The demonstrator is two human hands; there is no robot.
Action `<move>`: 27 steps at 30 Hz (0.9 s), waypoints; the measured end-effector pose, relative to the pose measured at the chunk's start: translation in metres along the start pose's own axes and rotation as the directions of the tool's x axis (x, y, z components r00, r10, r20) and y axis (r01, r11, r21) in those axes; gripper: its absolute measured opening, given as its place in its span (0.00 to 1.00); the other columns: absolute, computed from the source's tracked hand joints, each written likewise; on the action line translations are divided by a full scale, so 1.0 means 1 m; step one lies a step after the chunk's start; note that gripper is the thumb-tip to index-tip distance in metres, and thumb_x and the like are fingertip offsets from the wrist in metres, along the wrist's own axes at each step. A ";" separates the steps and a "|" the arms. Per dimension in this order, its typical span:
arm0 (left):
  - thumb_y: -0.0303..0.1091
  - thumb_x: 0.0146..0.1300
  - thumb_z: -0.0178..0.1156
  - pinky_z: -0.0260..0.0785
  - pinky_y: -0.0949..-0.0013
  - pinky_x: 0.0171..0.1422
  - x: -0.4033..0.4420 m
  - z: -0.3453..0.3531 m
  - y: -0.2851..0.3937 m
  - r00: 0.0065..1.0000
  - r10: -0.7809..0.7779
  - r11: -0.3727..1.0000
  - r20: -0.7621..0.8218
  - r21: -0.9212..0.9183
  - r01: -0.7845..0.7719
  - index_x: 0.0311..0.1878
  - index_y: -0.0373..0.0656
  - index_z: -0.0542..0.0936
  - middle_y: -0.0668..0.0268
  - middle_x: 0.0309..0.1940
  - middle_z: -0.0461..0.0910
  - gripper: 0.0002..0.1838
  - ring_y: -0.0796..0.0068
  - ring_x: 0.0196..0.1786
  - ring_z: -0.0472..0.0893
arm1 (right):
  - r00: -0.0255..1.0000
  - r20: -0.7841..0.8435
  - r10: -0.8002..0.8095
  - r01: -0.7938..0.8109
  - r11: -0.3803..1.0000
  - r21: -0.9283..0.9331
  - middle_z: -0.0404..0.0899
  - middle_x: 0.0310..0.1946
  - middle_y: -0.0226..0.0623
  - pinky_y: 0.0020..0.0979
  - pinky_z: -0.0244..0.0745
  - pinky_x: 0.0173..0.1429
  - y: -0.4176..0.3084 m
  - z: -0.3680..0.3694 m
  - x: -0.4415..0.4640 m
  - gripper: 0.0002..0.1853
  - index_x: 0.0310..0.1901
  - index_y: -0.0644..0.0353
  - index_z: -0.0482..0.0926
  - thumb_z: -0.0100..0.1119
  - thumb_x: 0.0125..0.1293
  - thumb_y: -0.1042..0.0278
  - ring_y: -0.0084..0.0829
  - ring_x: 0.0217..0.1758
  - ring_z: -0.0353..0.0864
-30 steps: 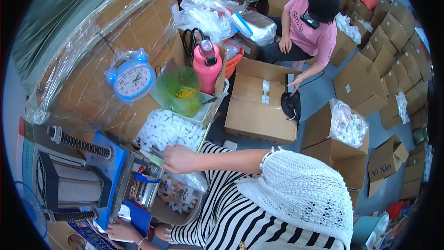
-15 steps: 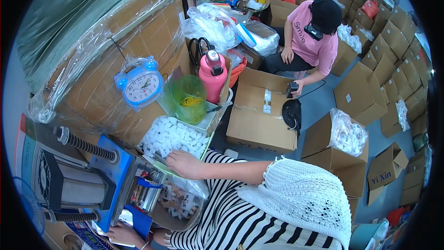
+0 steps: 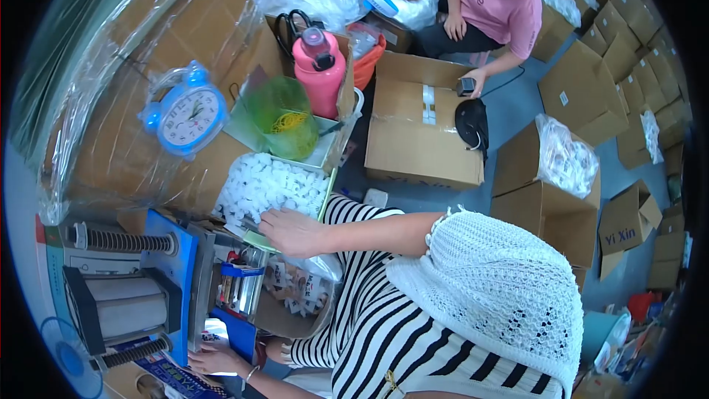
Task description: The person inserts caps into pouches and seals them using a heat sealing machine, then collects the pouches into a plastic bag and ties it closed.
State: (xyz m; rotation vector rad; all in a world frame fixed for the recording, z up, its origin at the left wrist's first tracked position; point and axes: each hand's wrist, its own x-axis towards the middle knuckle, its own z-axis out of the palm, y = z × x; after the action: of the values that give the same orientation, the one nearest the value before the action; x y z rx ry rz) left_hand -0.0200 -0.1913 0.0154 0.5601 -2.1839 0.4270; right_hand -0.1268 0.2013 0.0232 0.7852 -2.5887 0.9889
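Observation:
My right hand (image 3: 289, 232) reaches over the green rim of a tray heaped with small white plastic pieces (image 3: 272, 186). Its fingers are curled down at the near edge of the pieces; whatever is between the fingertips is hidden. Low in the view, my left hand (image 3: 218, 359) wears a bracelet and lies beside the blue plate of a spring-rod machine (image 3: 166, 281). Its fingers are closed together near a small white printed item (image 3: 216, 331), and what they grip is unclear. Between my hands a carton holds several printed packets (image 3: 295, 288).
Above the tray stand a green mesh cup (image 3: 284, 122) with yellow bands, a pink bottle (image 3: 319, 74) and a blue alarm clock (image 3: 192, 114). A person in pink (image 3: 496, 4) sits behind an open carton (image 3: 425, 144), holding a small dark device. Stacked cartons (image 3: 631, 66) line the right side.
My view has tilted, so most of the scene sits higher in the picture. My right hand stays at the tray edge, and my left hand stays beside the machine.

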 end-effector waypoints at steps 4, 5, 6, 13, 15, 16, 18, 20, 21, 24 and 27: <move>0.52 0.72 0.48 0.62 0.50 0.65 -0.009 -0.022 0.009 0.993 0.113 0.993 -0.029 -0.020 -0.113 0.62 0.34 0.71 0.51 0.65 0.68 0.29 0.50 0.65 0.68 | 0.999 -0.041 0.001 0.000 1.000 0.013 0.71 0.40 0.44 0.38 0.71 0.47 0.007 0.001 -0.002 0.09 0.42 0.65 0.70 0.50 0.61 0.72 0.42 0.45 0.74; 0.52 0.72 0.48 0.62 0.50 0.65 -0.022 -0.031 0.018 0.993 0.118 0.993 -0.021 -0.009 -0.118 0.62 0.34 0.71 0.51 0.65 0.68 0.29 0.50 0.65 0.68 | 0.999 -0.049 -0.001 0.003 0.999 0.044 0.71 0.40 0.44 0.38 0.71 0.48 0.007 0.001 -0.002 0.09 0.42 0.65 0.70 0.50 0.61 0.72 0.42 0.45 0.74; 0.52 0.72 0.47 0.61 0.50 0.68 -0.033 -0.050 0.049 0.987 0.162 0.987 0.010 -0.004 -0.162 0.62 0.34 0.70 0.50 0.65 0.68 0.29 0.50 0.66 0.67 | 0.998 -0.057 -0.005 0.010 0.997 0.078 0.72 0.41 0.44 0.38 0.71 0.48 0.007 0.003 -0.002 0.10 0.43 0.65 0.70 0.49 0.61 0.72 0.42 0.46 0.74; 0.52 0.70 0.52 0.63 0.50 0.65 -0.098 -0.065 0.077 0.948 0.078 0.978 0.309 -0.207 -0.013 0.66 0.35 0.68 0.48 0.62 0.69 0.32 0.45 0.63 0.69 | 0.991 -0.053 -0.119 0.121 0.992 0.024 0.72 0.40 0.44 0.38 0.73 0.49 0.010 0.005 -0.003 0.11 0.44 0.63 0.71 0.51 0.59 0.72 0.42 0.45 0.75; 0.51 0.70 0.53 0.63 0.50 0.64 -0.091 -0.072 0.076 0.947 0.057 0.968 0.316 -0.249 0.025 0.66 0.35 0.68 0.47 0.62 0.69 0.31 0.45 0.63 0.69 | 0.990 -0.069 -0.120 0.122 0.992 0.018 0.72 0.40 0.44 0.38 0.73 0.49 0.008 0.008 -0.002 0.12 0.45 0.63 0.71 0.51 0.59 0.72 0.42 0.44 0.76; 0.51 0.69 0.53 0.64 0.50 0.64 -0.089 -0.074 0.068 0.932 0.048 0.980 0.358 -0.198 0.025 0.66 0.37 0.69 0.48 0.62 0.70 0.31 0.45 0.62 0.70 | 0.993 -0.074 -0.091 0.095 0.995 0.042 0.72 0.39 0.44 0.38 0.74 0.48 0.005 0.012 -0.005 0.12 0.45 0.63 0.71 0.51 0.59 0.72 0.43 0.44 0.76; 0.51 0.69 0.54 0.64 0.50 0.63 -0.091 -0.072 0.071 0.903 -0.021 0.989 0.429 -0.125 0.082 0.67 0.39 0.69 0.48 0.61 0.71 0.30 0.44 0.61 0.70 | 0.994 -0.072 -0.084 0.087 0.996 0.037 0.73 0.39 0.44 0.39 0.75 0.48 0.009 0.010 -0.003 0.12 0.45 0.64 0.71 0.52 0.59 0.72 0.44 0.43 0.77; 0.48 0.69 0.54 0.64 0.49 0.62 -0.094 -0.072 0.069 0.940 0.088 0.987 0.328 -0.156 -0.038 0.66 0.42 0.70 0.49 0.60 0.71 0.28 0.44 0.61 0.70 | 0.992 -0.118 -0.047 0.059 0.993 0.101 0.75 0.40 0.45 0.39 0.75 0.47 0.010 0.010 -0.003 0.11 0.46 0.64 0.71 0.51 0.63 0.71 0.45 0.44 0.78; 0.44 0.69 0.54 0.65 0.50 0.61 -0.090 -0.077 0.074 0.959 0.111 0.976 0.259 -0.211 -0.056 0.64 0.41 0.72 0.50 0.59 0.72 0.24 0.45 0.60 0.71 | 0.992 -0.128 -0.017 0.037 0.987 0.155 0.76 0.41 0.46 0.39 0.75 0.48 0.007 0.005 -0.003 0.11 0.47 0.64 0.71 0.51 0.66 0.70 0.45 0.45 0.78; 0.41 0.67 0.56 0.66 0.49 0.60 -0.090 -0.084 0.074 0.973 0.112 0.947 0.204 -0.317 -0.042 0.59 0.39 0.76 0.50 0.56 0.75 0.22 0.48 0.58 0.74 | 0.995 -0.098 -0.026 0.045 0.980 0.193 0.76 0.42 0.46 0.39 0.75 0.49 0.006 0.002 -0.003 0.11 0.48 0.64 0.72 0.51 0.68 0.68 0.44 0.46 0.78; 0.43 0.63 0.59 0.66 0.45 0.59 -0.086 -0.091 0.070 0.966 0.105 0.897 0.236 -0.442 0.010 0.54 0.37 0.80 0.49 0.51 0.80 0.22 0.52 0.56 0.77 | 0.996 -0.034 -0.084 0.088 0.984 0.154 0.76 0.43 0.46 0.39 0.75 0.50 0.007 0.002 -0.003 0.11 0.48 0.63 0.72 0.52 0.69 0.67 0.44 0.46 0.78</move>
State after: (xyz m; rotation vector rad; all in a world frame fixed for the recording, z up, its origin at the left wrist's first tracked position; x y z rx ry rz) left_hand 0.0495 -0.0680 -0.0055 0.3200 -2.4409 -0.1321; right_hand -0.1285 0.2053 0.0167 0.9075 -2.4551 1.1767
